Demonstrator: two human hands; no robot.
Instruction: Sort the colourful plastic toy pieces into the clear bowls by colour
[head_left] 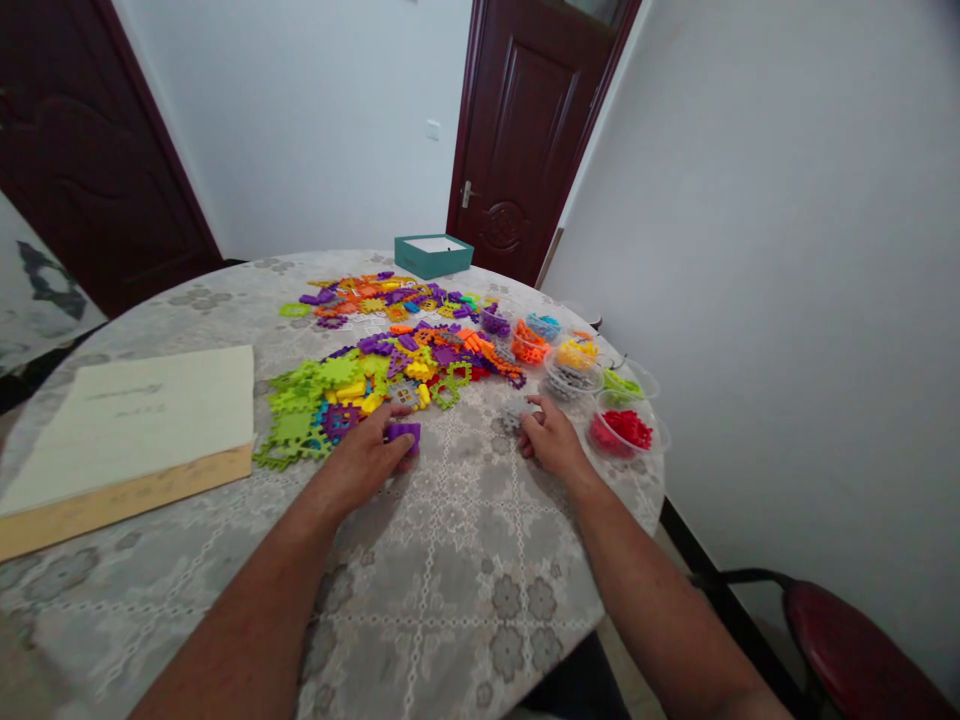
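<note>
My left hand is closed on a purple toy building piece, pinched by thumb and fingers at the front edge of a pile. This pile of interlocking plastic pieces mixes lime green, yellow, purple, orange and grey. To the right, my right hand rests low over the tablecloth with its fingers curled in. Something greyish shows by its fingertips, and I cannot make out whether it is a piece or the cloth's pattern. Closest to this hand are a clear bowl of red pieces and a bowl of grey pieces.
More clear bowls hold orange pieces, yellow pieces, blue pieces and green pieces. A second pile lies farther back, before a teal box. At left lies a paper sheet. A red chair stands lower right.
</note>
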